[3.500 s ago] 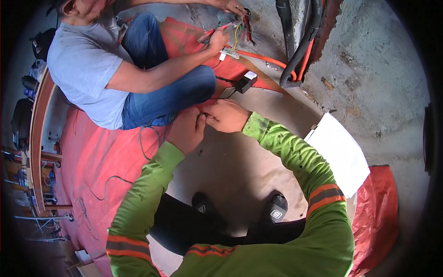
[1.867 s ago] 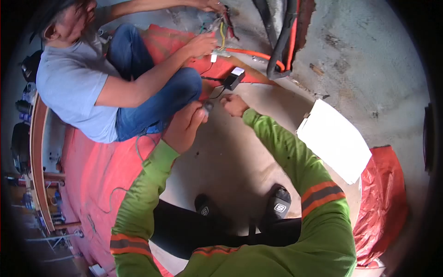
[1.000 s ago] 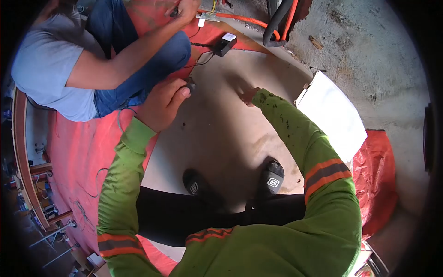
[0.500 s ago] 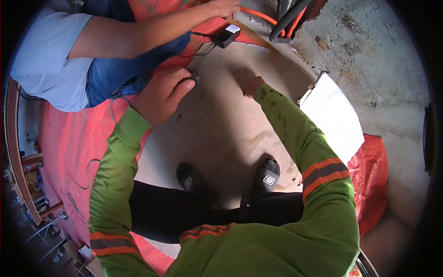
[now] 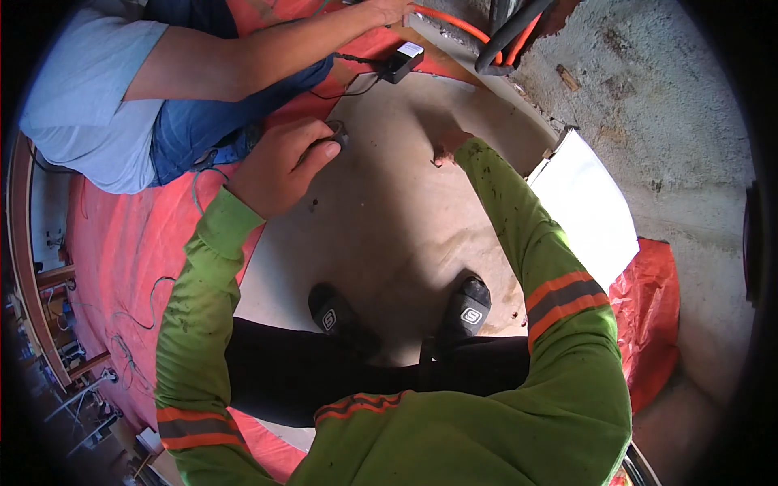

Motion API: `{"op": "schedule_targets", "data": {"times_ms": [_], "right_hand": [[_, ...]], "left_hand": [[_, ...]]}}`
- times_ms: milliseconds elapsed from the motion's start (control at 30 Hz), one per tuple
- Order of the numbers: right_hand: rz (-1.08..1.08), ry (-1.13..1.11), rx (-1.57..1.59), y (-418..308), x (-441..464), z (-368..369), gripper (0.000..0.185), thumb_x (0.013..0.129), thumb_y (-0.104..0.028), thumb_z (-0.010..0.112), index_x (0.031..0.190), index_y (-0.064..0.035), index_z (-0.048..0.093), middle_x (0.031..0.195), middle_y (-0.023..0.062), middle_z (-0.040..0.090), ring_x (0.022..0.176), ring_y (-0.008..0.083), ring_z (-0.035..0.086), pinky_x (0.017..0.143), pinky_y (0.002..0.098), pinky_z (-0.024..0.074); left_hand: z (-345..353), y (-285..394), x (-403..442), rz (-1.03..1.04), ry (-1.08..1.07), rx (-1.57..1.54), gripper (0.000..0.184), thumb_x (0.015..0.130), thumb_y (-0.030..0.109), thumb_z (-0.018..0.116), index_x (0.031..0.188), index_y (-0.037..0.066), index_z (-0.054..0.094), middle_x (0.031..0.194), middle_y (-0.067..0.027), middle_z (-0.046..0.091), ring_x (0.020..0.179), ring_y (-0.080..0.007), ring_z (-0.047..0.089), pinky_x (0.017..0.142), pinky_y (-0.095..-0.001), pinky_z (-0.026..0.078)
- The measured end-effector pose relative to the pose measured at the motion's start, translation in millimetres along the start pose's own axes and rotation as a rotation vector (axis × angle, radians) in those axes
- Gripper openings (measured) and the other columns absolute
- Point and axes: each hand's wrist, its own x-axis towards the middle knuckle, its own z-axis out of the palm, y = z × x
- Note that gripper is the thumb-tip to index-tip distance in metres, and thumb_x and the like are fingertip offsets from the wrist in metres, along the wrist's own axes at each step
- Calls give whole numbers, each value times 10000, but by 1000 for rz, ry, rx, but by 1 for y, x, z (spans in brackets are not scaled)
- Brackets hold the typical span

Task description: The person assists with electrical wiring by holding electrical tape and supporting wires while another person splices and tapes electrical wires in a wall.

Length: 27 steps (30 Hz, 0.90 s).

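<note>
My left hand [image 5: 279, 166] is closed, palm down, around a small dark roll of tape [image 5: 339, 134], whose rounded edge shows past the fingertips. Across from it, my right hand [image 5: 450, 148] is low over the pale floor board [image 5: 381, 194], in shadow and partly hidden by its green sleeve. Its fingers look curled together, and what they hold, if anything, cannot be made out. Beyond both hands lies a black box-shaped adapter [image 5: 403, 63] with a white label and a cable.
A co-worker's arm [image 5: 267, 61] reaches across the upper left toward orange conduit [image 5: 454, 24] and black pipes [image 5: 519, 32]. Red sheeting [image 5: 113, 251] with loose wires covers the left. A white sheet [image 5: 583, 202] leans by the rough concrete wall [image 5: 681, 105] at right.
My right hand has shifted slightly right and turned, so more of its fingers shows. The roll in my left hand has tilted a little. The co-worker's hand has moved slightly left.
</note>
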Motion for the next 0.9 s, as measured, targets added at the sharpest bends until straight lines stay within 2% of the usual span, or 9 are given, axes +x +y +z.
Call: {"op": "schedule_targets", "data": {"times_ms": [100,133,333,467,567,633,733,800,900], "right_hand": [[-74,-13,53,11,14,7,348,820,-444,744,897,-105,738,651,62,683,647,201,681,649,409,535],[-124,-8,65,16,16,10,343,832,-436,733,876,-96,731,633,55,675,614,194,673,628,405,533],[-27,90,239,4,-18,-1,165,857,-241,620,809,-93,675,618,68,654,556,178,641,541,372,492],[-10,58,164,18,12,17,122,826,-139,570,836,-90,681,639,91,660,576,185,647,528,372,482],[-80,164,142,10,2,3,171,812,-90,538,873,-79,697,697,121,688,658,246,687,592,416,516],[-99,377,175,7,-1,1,207,814,-77,521,900,-73,709,761,148,712,748,300,712,668,447,544],[-178,653,368,7,8,-1,252,829,-149,542,945,-154,765,949,153,735,921,362,701,854,476,542],[-157,669,436,8,11,-8,246,823,-144,549,932,-159,768,974,154,733,943,367,697,882,470,541],[-94,781,485,6,14,-6,197,827,-154,562,918,-125,734,953,188,720,909,397,687,855,492,548]], "left_hand": [[6,-7,-1,92,71,-3,161,994,144,550,943,-3,588,670,-63,504,548,-148,480,551,-320,398],[6,-6,-1,94,66,0,158,994,142,551,944,-3,589,669,-59,505,549,-145,479,549,-317,397],[10,-2,2,124,63,-3,155,989,141,557,936,-1,590,659,-66,500,548,-162,481,550,-325,397],[11,-2,4,145,50,21,162,988,147,557,925,1,590,663,-88,500,563,-191,486,569,-339,402],[10,2,4,105,24,20,165,987,151,557,925,3,592,670,-96,502,576,-197,490,580,-344,404],[10,2,2,90,19,16,165,988,152,557,928,2,593,672,-98,503,581,-195,492,582,-344,404],[12,-2,2,110,40,16,167,988,153,558,933,-1,591,673,-101,506,584,-197,498,584,-345,406],[15,-4,3,153,90,26,169,988,155,559,937,-3,590,676,-103,512,589,-208,505,590,-347,411],[10,3,1,29,6,13,173,984,158,566,940,-7,592,708,-122,533,626,-243,530,616,-357,426]]}}
